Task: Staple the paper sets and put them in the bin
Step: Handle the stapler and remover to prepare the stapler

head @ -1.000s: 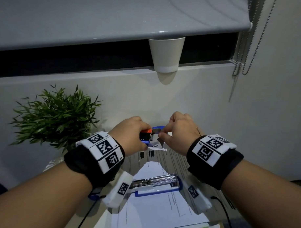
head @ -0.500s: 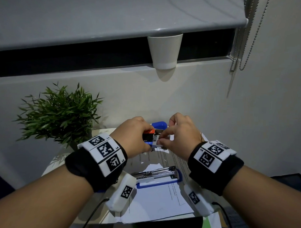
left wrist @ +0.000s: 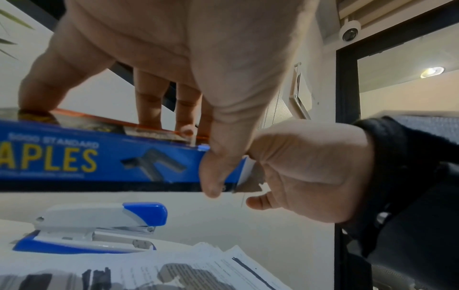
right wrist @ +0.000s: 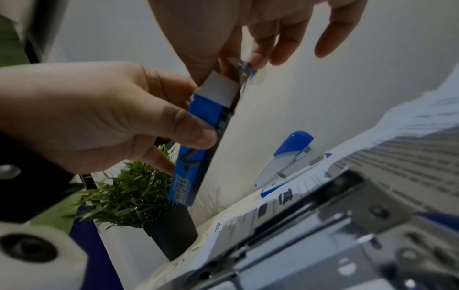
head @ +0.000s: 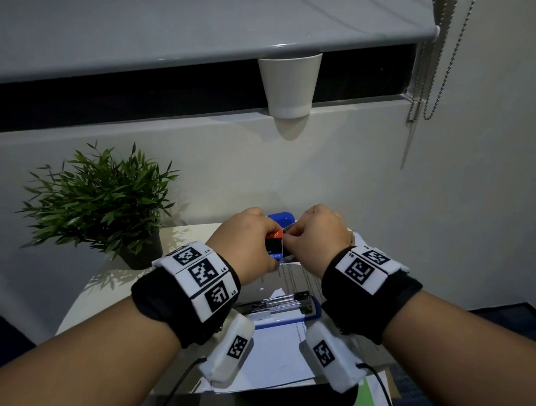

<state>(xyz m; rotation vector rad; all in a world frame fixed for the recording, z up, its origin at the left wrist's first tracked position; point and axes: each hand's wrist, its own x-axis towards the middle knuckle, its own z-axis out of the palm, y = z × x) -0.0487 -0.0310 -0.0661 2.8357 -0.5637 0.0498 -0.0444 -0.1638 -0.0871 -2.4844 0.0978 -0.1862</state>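
Note:
A small blue and red staples box (head: 274, 245) is held above the desk, and my left hand (head: 247, 241) grips it with thumb (left wrist: 216, 176) and fingers round its body (left wrist: 99, 160). My right hand (head: 314, 234) pinches the torn end flap (right wrist: 242, 66) of the box (right wrist: 198, 147). Below my hands a stapler (head: 287, 303) lies swung open on a stack of printed papers (head: 273, 355). A second blue and white stapler (left wrist: 99, 225) sits closed at the back of the papers, next to the wall.
A potted green plant (head: 108, 203) stands at the desk's back left. A white cup (head: 289, 85) hangs on the window ledge above. A dark object (head: 269, 397) lies at the desk's near edge, and I cannot tell what it is.
My hands have drawn closer together around the box, and the right fingers have moved in onto its end. The head view has shifted slightly.

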